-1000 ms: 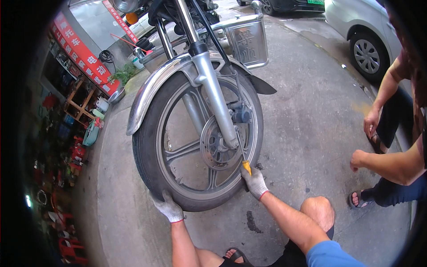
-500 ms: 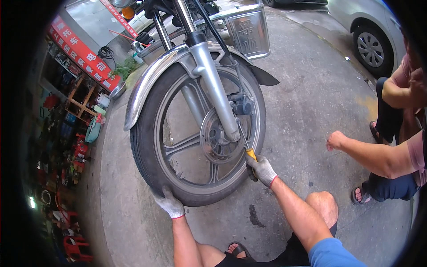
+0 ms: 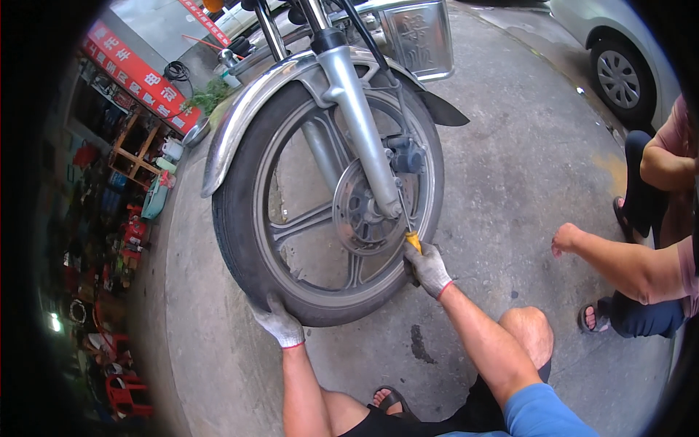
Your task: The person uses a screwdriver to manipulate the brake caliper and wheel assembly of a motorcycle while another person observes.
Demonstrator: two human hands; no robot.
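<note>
A motorcycle front wheel (image 3: 284, 280) with a dark tyre (image 3: 240, 251) fills the middle, under a chrome mudguard (image 3: 247, 109). My left hand (image 3: 279, 323), in a grey-white glove, grips the tyre at its lower left; the thumb shows on the near side, the fingers are partly hidden. My right hand (image 3: 428, 268), gloved too, is closed round the yellow handle of a screwdriver (image 3: 413, 240). Its thin metal shaft points up beside the lower end of the silver fork leg (image 3: 364, 138), near the brake disc (image 3: 349, 211). Where the tip touches is too small to tell.
To the right another person crouches, a bare forearm (image 3: 619, 258) reaching toward the wheel. A silver car (image 3: 659, 51) stands behind at the upper right. Along the left lie a wooden rack (image 3: 135, 154), a red chair (image 3: 127, 393) and a red banner (image 3: 138, 73).
The whole view has shifted slightly, so the wheel sits a little higher. My left hand stays on the tyre and my right hand keeps the screwdriver by the fork end.
</note>
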